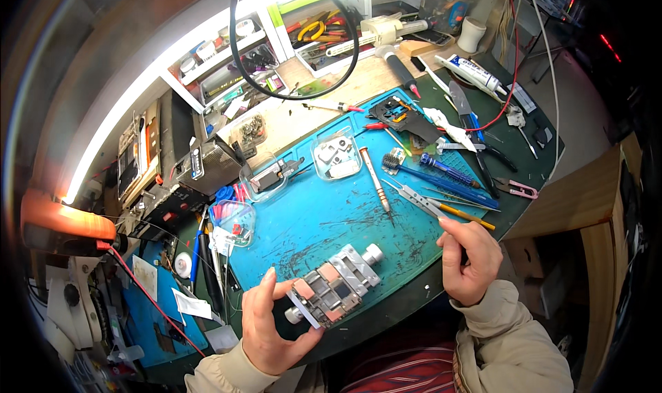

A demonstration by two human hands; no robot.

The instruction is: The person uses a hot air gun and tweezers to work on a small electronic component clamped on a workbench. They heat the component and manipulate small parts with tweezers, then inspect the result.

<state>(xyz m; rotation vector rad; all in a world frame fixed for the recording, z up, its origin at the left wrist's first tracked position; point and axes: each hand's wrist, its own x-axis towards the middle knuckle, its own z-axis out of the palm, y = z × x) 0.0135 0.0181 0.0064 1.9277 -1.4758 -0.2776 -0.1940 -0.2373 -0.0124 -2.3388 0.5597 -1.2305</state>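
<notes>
"Metal board holder point(354, 264), where?"
"Near edge of blue mat point(321, 213), left hand point(271, 327) gripping its end."
"Right hand point(471, 258)?"
"Fingertips at tweezers point(417, 199); can't tell if they're pinching."

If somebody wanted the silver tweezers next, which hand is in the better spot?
Probably the right hand: it's right beside the tweezers, though I can't tell if they touch. The left hand is farther away, holding the metal clamp.
</notes>
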